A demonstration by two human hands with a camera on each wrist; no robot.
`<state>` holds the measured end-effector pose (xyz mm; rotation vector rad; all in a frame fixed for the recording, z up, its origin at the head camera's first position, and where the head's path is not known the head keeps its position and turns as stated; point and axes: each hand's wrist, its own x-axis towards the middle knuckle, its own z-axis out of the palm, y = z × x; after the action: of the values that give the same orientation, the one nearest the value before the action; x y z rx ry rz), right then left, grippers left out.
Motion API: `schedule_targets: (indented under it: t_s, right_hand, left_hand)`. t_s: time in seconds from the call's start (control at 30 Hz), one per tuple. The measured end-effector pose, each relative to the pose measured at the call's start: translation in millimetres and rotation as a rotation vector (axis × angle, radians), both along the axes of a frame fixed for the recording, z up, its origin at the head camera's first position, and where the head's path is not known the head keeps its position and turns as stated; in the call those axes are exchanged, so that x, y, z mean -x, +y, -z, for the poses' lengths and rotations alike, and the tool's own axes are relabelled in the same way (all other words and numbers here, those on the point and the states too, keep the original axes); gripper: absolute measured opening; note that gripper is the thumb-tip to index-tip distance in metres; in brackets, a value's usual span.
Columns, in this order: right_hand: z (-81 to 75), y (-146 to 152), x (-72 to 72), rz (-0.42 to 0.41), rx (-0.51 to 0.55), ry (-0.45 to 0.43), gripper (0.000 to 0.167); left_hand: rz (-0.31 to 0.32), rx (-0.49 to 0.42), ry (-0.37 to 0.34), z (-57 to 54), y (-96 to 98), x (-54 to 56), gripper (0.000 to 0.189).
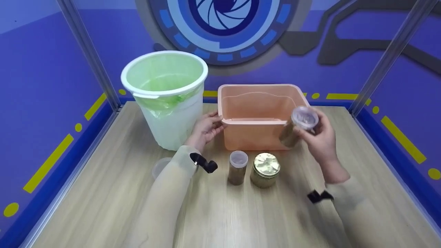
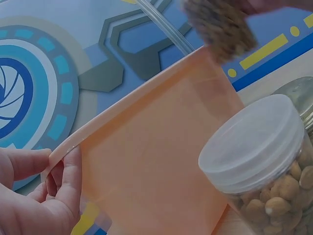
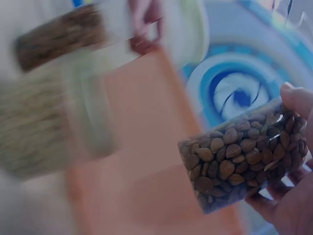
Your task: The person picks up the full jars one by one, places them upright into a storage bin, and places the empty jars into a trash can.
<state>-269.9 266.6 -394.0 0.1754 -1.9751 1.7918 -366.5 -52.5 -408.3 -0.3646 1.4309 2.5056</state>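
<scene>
Blue-violet walls (image 1: 38, 96) with yellow dashes and dots, two metal posts (image 1: 86, 48), and below, a pale wood-grain table (image 1: 213, 220). By count: three lidded jars, one salmon-pink bin (image 1: 255, 136), one white bucket (image 1: 172, 127), one green liner (image 1: 165, 103) in the bucket, one clear round plastic piece (image 1: 159, 167). Upright side by side, just in front of the bin: one narrow jar (image 1: 237, 170) with a translucent lid, and to its right one gold-lidded jar (image 1: 265, 172). Third, the held jar (image 3: 242, 159), tilted in the right hand (image 1: 320, 139), with thumb and fingers curled round it, across the view of the bin's front right corner; contact with the bin impossible to tell. At the bin's front left corner, the left hand (image 1: 205, 128), thumb and fingers pinching the rim. Bucket just left of the bin; left sleeve (image 1: 165, 203) across part of the plastic piece; one black strap (image 1: 203, 162) near each wrist. Held jar clear-walled, cylindrical, packed with brown almond-shaped nuts, glossy highlights on its side. Tan kernels inside the narrow jar.
</scene>
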Motion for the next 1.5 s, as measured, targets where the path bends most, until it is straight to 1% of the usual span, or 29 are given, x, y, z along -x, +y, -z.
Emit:
schedule_targets:
  t_s: [0.07,0.13,0.2,0.27,0.37,0.47,0.53,0.6,0.67,0.73,0.8,0.9,0.97,1.03,1.1,1.2,1.3,1.4,1.43,1.5]
  right_hand:
    - [-20.4,-11.6,15.2,-0.030,0.041,0.052,0.070]
    - [-36.6,-24.5,33.0,-0.064,0.059,0.086,0.071]
    - [-48.2,-37.7,52.5,-0.095,0.045,0.087,0.071]
    - [-54.5,-50.5,72.4,-0.137,0.009,0.066,0.072]
    - [-55.2,-70.8,102.9,-0.208,-0.028,0.008,0.072]
    - [-46.9,-89.3,128.4,-0.258,-0.098,-0.082,0.072]
    - [-38.9,-99.3,140.3,-0.272,-0.203,-0.150,0.072]
    - [-29.9,-107.1,148.6,-0.281,-0.347,-0.216,0.073]
    - [-21.6,-113.5,154.2,-0.293,-0.492,-0.269,0.074]
    - [-14.9,-118.7,157.2,-0.320,-0.589,-0.331,0.075]
    - [-10.0,-122.7,158.8,-0.357,-0.654,-0.390,0.075]
    - [-6.5,-126.8,158.7,-0.409,-0.732,-0.454,0.071]
    - [-5.2,-128.7,158.8,-0.440,-0.782,-0.478,0.066]
    - [-4.4,-129.7,159.7,-0.450,-0.864,-0.479,0.061]
    - [-4.0,-130.4,160.6,-0.450,-0.927,-0.490,0.059]
    - [-3.5,-130.4,161.9,-0.447,-0.973,-0.501,0.059]
    - [-4.0,-130.0,161.9,-0.459,-0.963,-0.512,0.057]
    - [-6.6,-126.7,161.2,-0.477,-0.952,-0.500,0.056]
    - [-8.4,-125.1,160.6,-0.483,-0.954,-0.491,0.058]
    - [-13.6,-121.2,158.8,-0.503,-0.913,-0.503,0.065]
  left_hand:
    - [-0.006,-0.006,0.003,0.3,-0.3,-0.6,0.050]
    - [-0.008,-0.007,0.010,0.1,-0.3,-0.9,0.050]
    - [-0.006,-0.003,0.015,-0.3,-0.4,-1.2,0.049]
    - [-0.002,0.000,0.020,-0.4,-0.6,-1.0,0.049]
    - [0.004,0.011,0.018,-0.3,-1.3,-1.1,0.048]
    - [0.005,0.013,0.018,0.1,-1.3,-2.1,0.049]
    - [0.008,0.011,0.018,0.4,-0.5,-2.9,0.049]
    - [0.011,0.014,0.019,0.6,0.4,-3.6,0.049]
    - [0.019,0.017,0.025,0.7,1.4,-3.5,0.049]
    - [0.025,0.020,0.027,0.3,2.0,-3.5,0.050]
    - [0.030,0.014,0.028,0.2,2.4,-3.0,0.050]
    - [0.026,0.005,0.027,-0.3,2.4,-2.5,0.050]
    - [0.018,0.002,0.031,-0.5,1.9,-2.4,0.050]
    - [0.010,0.001,0.034,-0.3,1.1,-2.5,0.049]
    - [0.004,0.005,0.037,0.3,0.4,-2.5,0.049]
    - [0.006,0.007,0.037,1.6,-0.3,-2.1,0.050]
    - [0.003,0.013,0.036,3.1,-1.0,-1.2,0.050]
    - [-0.001,0.016,0.031,3.5,-0.5,-0.8,0.050]
    - [0.000,0.015,0.033,3.5,-0.3,-0.6,0.050]
    - [0.004,0.012,0.033,3.6,-0.2,-0.3,0.050]
